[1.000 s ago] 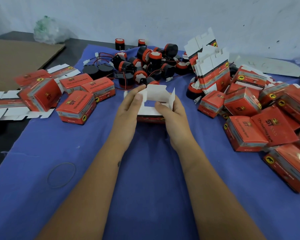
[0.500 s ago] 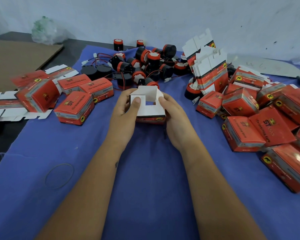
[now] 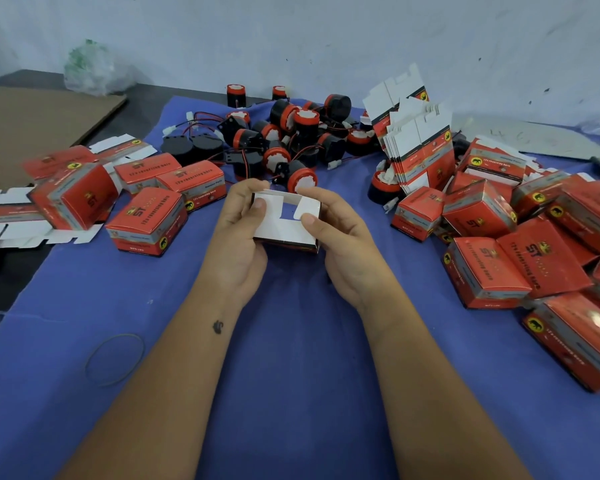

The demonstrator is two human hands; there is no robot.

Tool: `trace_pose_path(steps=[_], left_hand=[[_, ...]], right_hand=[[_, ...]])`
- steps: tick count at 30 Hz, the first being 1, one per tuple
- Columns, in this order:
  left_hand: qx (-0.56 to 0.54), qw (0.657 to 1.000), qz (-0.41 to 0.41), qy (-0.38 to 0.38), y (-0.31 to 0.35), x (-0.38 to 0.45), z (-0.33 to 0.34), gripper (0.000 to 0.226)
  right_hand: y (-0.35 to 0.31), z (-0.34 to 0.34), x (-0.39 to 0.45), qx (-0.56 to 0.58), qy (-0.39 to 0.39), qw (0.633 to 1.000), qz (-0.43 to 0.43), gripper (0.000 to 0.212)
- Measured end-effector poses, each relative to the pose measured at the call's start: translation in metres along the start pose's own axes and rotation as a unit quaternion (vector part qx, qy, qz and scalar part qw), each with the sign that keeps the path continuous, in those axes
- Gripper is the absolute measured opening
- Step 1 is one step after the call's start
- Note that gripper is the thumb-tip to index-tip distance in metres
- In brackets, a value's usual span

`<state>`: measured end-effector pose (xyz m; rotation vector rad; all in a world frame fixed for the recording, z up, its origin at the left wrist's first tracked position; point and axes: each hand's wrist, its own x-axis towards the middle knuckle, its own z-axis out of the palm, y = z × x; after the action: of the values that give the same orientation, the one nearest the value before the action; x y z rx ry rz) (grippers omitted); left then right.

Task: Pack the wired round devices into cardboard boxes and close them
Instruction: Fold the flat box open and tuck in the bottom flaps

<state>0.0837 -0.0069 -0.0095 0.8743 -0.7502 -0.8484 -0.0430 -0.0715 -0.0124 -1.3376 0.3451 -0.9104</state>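
Observation:
A small red cardboard box (image 3: 280, 232) sits between my hands over the blue cloth, white flaps up. My left hand (image 3: 240, 230) grips its left side, thumb pressing the left flap down. My right hand (image 3: 340, 237) grips the right side, thumb on the right flap. Both side flaps lie folded inward with a gap between them; the far flap stands behind. A heap of black-and-red round wired devices (image 3: 284, 140) lies just beyond the box.
Closed red boxes lie at the left (image 3: 146, 220) and piled at the right (image 3: 506, 244). A stack of flat unfolded boxes (image 3: 420, 147) leans at the back right. A rubber band (image 3: 115, 358) lies near left. Brown cardboard sheet (image 3: 32, 126) at far left.
The side flaps, spread open a second ago, have been pressed inward by my thumbs. Both hands drew slightly closer around the box.

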Motion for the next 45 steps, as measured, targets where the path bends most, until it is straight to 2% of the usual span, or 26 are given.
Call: trace_pose_path(steps=[7, 15, 21, 23, 25, 27, 29, 30, 33, 38, 42, 45], left_hand=[[-0.014, 1.000, -0.006, 0.019, -0.001, 0.001, -0.001, 0.028], [-0.005, 1.000, 0.009, 0.003, 0.000, 0.000, 0.002, 0.029], [-0.062, 0.998, 0.004, -0.003, -0.001, 0.001, 0.002, 0.034], [-0.005, 0.999, 0.022, -0.025, -0.003, 0.000, 0.003, 0.030], [0.116, 0.992, 0.027, -0.047, -0.008, -0.001, 0.005, 0.024], [0.180, 0.982, 0.029, -0.059, -0.014, -0.001, 0.005, 0.030], [0.180, 0.982, 0.041, -0.042, -0.017, 0.000, 0.004, 0.036], [0.182, 0.982, 0.042, -0.030, -0.018, 0.000, 0.003, 0.037], [0.221, 0.975, 0.038, -0.009, -0.017, 0.002, 0.003, 0.038], [0.262, 0.961, 0.084, 0.034, -0.014, 0.001, 0.003, 0.032], [0.255, 0.959, 0.109, 0.051, -0.013, -0.001, 0.001, 0.031], [0.220, 0.969, 0.103, 0.036, -0.014, 0.000, 0.001, 0.032]], right_hand=[[0.003, -0.001, -0.001, 0.001, -0.007, 1.000, -0.012, 0.034], [0.001, 0.002, -0.002, -0.040, -0.003, 0.999, -0.021, 0.048], [0.001, 0.004, -0.003, -0.028, 0.048, 0.998, -0.026, 0.043], [0.000, 0.004, -0.003, -0.028, 0.070, 0.997, -0.027, 0.039], [-0.002, 0.001, -0.001, -0.007, 0.080, 0.997, -0.016, 0.039], [-0.004, -0.004, 0.002, 0.021, 0.070, 0.997, -0.004, 0.036], [-0.003, -0.004, 0.002, -0.011, 0.058, 0.998, -0.005, 0.031], [-0.001, -0.004, 0.002, -0.046, 0.061, 0.997, -0.009, 0.034], [0.003, 0.001, 0.001, -0.113, 0.103, 0.988, -0.024, 0.042], [0.005, 0.004, 0.000, -0.199, 0.157, 0.966, -0.042, 0.031], [0.005, 0.007, -0.001, -0.227, 0.150, 0.960, -0.060, 0.029], [0.007, 0.010, 0.002, -0.251, 0.175, 0.950, -0.058, 0.029]])
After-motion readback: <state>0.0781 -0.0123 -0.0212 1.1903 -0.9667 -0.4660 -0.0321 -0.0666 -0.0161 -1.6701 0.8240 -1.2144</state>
